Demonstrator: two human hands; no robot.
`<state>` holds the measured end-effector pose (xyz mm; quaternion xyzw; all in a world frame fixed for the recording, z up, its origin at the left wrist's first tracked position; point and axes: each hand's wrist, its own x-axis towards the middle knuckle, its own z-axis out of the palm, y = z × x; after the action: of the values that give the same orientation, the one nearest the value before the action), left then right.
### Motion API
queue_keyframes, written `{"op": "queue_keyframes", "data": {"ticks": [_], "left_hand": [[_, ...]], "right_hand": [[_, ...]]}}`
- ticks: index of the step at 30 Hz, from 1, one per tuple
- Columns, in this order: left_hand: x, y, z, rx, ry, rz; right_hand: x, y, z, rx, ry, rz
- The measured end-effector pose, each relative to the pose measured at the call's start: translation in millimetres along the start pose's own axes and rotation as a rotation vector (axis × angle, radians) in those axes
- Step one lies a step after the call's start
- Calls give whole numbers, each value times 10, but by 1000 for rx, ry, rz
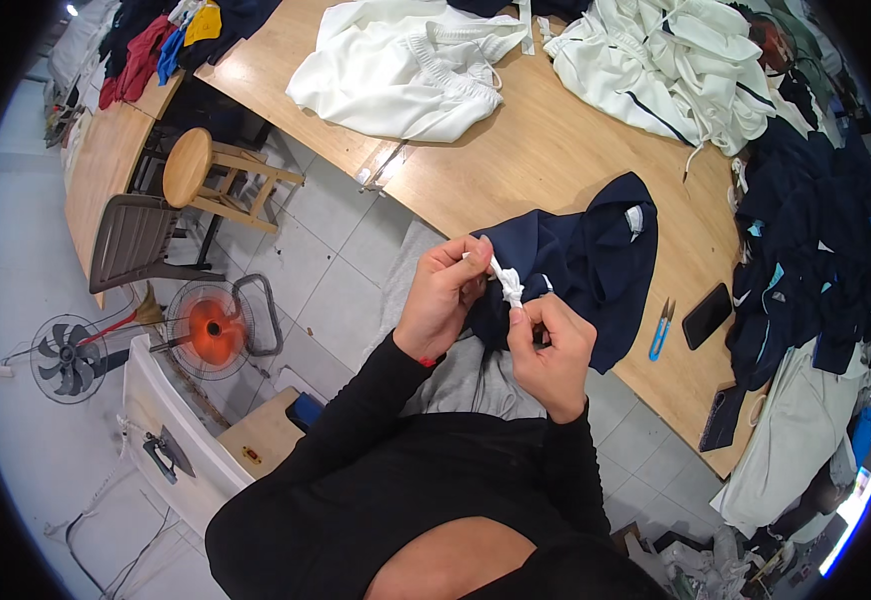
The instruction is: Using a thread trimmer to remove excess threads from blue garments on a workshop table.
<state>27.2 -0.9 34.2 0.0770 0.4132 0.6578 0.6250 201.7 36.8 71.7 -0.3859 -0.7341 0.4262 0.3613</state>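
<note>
White cord [512, 288], bunched into a knotted clump, spans a person's two hands over navy cloth [619, 272] at the near edge of a wooden bench [516, 175]. The left hand [444, 297] has its grip pinched, thumb against fingers, on the cord's upper end; the right hand [554, 352] has its grip closed just below the clump. Blue snips [660, 338] and a black phone [707, 317] lie to the cloth's right.
</note>
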Motion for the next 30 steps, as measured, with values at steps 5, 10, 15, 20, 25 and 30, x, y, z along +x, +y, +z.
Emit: {"op": "queue_keyframes", "data": {"ticks": [5, 10, 15, 20, 25, 30], "left_hand": [[52, -12, 7, -128, 72, 8], [80, -38, -104, -191, 31, 32], [-69, 235, 46, 466, -208, 358], [-97, 338, 211, 809, -422, 386], [-143, 46, 407, 891, -522, 702], [-69, 137, 237, 924, -388, 741]], "right_hand": [[52, 68, 75, -89, -6, -124], [60, 82, 77, -157, -32, -195], [-184, 355, -128, -46, -51, 79], [-215, 343, -145, 49, 79, 175], [-181, 611, -131, 79, 109, 13], [-284, 265, -304, 5, 530, 67]]}}
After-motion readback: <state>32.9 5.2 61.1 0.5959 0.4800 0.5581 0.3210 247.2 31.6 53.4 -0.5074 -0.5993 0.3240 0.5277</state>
